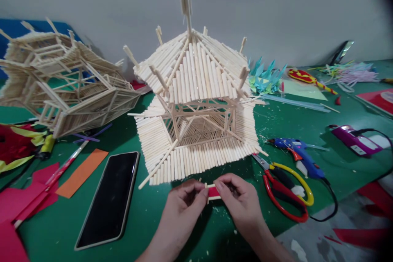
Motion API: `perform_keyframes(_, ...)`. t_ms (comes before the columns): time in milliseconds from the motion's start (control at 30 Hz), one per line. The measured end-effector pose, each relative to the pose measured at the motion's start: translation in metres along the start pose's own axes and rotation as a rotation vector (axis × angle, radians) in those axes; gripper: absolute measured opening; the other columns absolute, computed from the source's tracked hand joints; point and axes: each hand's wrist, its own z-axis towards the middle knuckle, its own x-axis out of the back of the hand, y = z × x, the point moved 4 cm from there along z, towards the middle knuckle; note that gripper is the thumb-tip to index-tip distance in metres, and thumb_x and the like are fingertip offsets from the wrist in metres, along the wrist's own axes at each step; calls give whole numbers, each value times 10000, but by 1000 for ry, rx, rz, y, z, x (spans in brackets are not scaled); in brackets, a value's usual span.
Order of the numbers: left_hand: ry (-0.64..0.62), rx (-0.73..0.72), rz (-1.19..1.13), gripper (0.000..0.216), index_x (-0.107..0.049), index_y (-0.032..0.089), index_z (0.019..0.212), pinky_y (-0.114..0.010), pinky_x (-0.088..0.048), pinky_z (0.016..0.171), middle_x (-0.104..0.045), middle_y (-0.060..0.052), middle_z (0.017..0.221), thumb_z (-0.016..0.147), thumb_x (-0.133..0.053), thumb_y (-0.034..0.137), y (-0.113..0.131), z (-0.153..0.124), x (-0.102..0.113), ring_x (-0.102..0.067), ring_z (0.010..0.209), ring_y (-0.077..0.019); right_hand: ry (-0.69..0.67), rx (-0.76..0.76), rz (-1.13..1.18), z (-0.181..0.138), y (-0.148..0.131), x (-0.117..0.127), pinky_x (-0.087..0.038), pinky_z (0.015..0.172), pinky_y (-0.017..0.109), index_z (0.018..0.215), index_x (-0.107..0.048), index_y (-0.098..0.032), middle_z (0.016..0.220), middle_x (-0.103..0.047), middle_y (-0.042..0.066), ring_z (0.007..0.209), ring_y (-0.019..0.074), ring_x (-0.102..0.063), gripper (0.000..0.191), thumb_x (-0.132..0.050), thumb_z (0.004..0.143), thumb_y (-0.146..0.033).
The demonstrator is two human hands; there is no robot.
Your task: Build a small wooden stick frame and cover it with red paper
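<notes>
Between my two hands is a small red piece framed with thin wooden sticks (214, 192). My left hand (186, 202) pinches its left end, where a short stick runs crosswise. My right hand (239, 196) grips the other end, and the fingers cover that part. Just beyond my hands stands a model pavilion (199, 77) built of pale wooden sticks, with a tiered roof and a tall post at its peak. Its lower roof edge is close to my fingertips. Right of my right hand lie scissors (285, 196) with red and yellow handles.
At left, a second stick structure (67, 82) lies tilted, near a phone (109, 200), an orange paper strip (82, 173) and red paper (33, 208). On the right are a blue glue gun (299, 153) with its cord, a purple device (357, 140) and blue folded paper (266, 75).
</notes>
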Motion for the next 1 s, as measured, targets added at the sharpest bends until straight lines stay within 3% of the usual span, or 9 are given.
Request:
perform_keyframes(367, -12, -1, 8, 178, -561, 159, 543, -197, -293, 492, -457, 52, 488, 707, -558, 228, -4, 2, 1, -380, 505, -97, -9, -43, 19, 3, 3, 0, -370, 436, 174, 647, -559, -152, 539, -534, -19, 478, 92, -457, 162, -528, 734, -284)
perform_keyframes(600, -194, 154, -333, 89, -600, 128, 639, -202, -301, 498, -529, 10, 581, 707, -574, 179, -25, 3, -5, -417, 523, -84, 31, -36, 84, 3, 4, 0, -380, 428, 162, 652, -569, -154, 539, -574, -15, 466, 86, -481, 142, -546, 722, -275)
perform_keyframes(800, -167, 165, -471, 53, -609, 128, 642, -198, -285, 489, -524, 16, 555, 686, -603, 159, -30, 2, -9, -398, 490, -68, 59, -30, 95, 1, 3, -1, -373, 413, 177, 643, -570, -157, 527, -555, -17, 455, 93, -474, 155, -548, 715, -292)
perform_keyframes(1000, -85, 171, -548, 31, -616, 131, 625, -202, -292, 491, -514, 20, 548, 650, -622, 148, -25, -1, -10, -396, 482, -73, -4, -72, 68, 1, 2, 0, -378, 454, 200, 670, -557, -154, 561, -541, -9, 493, 104, -480, 163, -523, 746, -294)
